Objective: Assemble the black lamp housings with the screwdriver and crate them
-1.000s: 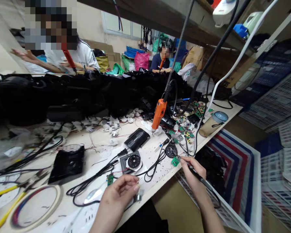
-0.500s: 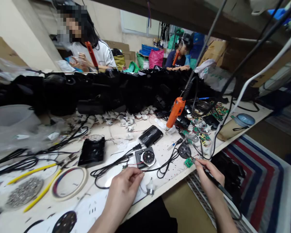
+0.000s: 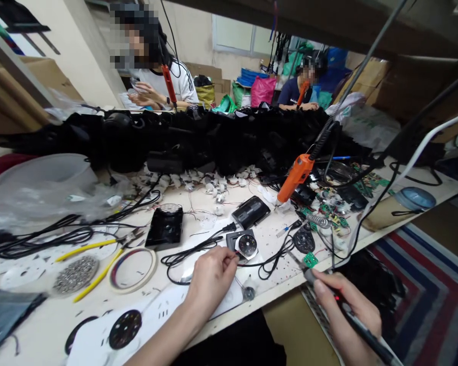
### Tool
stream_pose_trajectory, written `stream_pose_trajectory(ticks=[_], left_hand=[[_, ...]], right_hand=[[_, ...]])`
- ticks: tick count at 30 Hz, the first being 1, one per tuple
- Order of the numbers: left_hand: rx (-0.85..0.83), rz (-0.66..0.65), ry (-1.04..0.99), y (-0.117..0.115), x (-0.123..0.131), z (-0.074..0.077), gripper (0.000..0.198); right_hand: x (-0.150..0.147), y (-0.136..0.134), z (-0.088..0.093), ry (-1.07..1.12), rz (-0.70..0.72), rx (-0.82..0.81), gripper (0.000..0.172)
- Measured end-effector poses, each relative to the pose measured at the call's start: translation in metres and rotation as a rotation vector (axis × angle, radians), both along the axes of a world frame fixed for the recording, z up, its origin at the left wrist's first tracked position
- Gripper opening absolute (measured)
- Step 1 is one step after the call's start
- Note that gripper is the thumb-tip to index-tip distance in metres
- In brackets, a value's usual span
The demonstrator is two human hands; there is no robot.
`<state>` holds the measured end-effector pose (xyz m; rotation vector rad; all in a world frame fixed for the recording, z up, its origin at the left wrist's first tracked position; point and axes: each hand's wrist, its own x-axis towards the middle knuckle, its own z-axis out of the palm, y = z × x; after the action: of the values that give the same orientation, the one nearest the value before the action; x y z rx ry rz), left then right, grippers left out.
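Note:
My left hand (image 3: 216, 272) is closed in a pinch at the fingertips on what looks like a thin wire, largely hidden by the fingers. Right beside those fingertips lies a square dark part with a round black disc (image 3: 247, 246). A small motor (image 3: 248, 291) stands just below, near the table edge. My right hand (image 3: 349, 300) grips a soldering iron (image 3: 338, 300), its tip pointing up and left over the table edge. Close to the iron are a small green circuit board (image 3: 310, 260) and a black soldering stand base (image 3: 304, 239) with a metal coil (image 3: 319, 221).
An orange electric screwdriver (image 3: 295, 178) hangs above the table. Yellow-handled pliers (image 3: 99, 277), a tape roll (image 3: 112, 284), a dish of screws (image 3: 76, 274) and black housings (image 3: 165, 227) lie to the left. Black parts (image 3: 213, 137) are heaped behind; two people sit beyond.
The view has swung left, shifting the scene rightward. My right hand has drawn the iron back from the green board toward me. My left hand stays pinched near the round disc.

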<state>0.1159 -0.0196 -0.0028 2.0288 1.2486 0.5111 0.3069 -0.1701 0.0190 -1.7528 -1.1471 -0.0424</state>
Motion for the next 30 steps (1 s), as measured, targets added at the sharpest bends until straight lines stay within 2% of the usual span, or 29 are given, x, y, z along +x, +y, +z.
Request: stream_pose_trajectory(ticks=[4,8,15,30], left_hand=[[0.066,-0.009,-0.008,-0.001,0.001,-0.001,0.018],[0.107,0.007,-0.01,-0.003,0.001,-0.001,0.018],[0.03,0.019,-0.027,0.001,0.006,-0.002,0.017],[-0.028,-0.002,-0.077,0.005,0.01,0.004,0.017]], right_hand=[[-0.028,0.004,0.001,0.046,0.246,0.046,0.013],[-0.043,0.01,-0.006,0.045,0.346,0.063,0.015],[-0.048,0.017,-0.016,0.008,0.351,0.115,0.015],[-0.05,0.025,-0.016,-0.016,0.369,0.12,0.02]])
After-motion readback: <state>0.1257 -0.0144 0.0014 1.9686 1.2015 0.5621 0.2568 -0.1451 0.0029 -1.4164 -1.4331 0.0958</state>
